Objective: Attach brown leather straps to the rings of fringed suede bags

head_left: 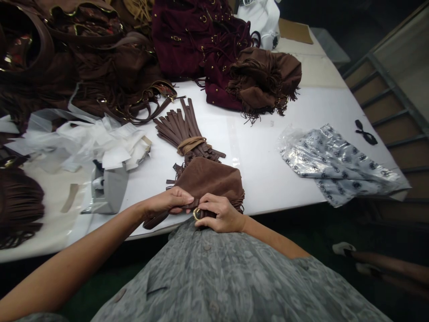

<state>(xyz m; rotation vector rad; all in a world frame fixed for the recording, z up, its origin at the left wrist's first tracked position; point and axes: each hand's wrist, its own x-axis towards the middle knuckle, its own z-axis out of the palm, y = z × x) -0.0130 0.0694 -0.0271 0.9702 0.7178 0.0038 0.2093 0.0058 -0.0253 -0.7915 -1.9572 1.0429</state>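
Observation:
A brown suede fringed bag (211,176) lies at the table's front edge, close against my body. My left hand (177,199) pinches a brown strap (190,205) at the bag's near side. Beside it, my right hand (221,213) is closed around a gold ring (197,213) where the strap meets the bag. The two hands almost touch. How the strap passes through the ring is hidden by my fingers. Just beyond the bag lies a bundle of brown strips (179,127), tied with a tan band (194,145).
Brown bags (100,67) and burgundy bags (187,40) are heaped at the back. A tape dispenser (109,185) and crumpled white paper (90,138) stand to the left. Printed plastic bags (331,161) lie at right, near a small black piece (365,133). Another person's legs (392,266) show lower right.

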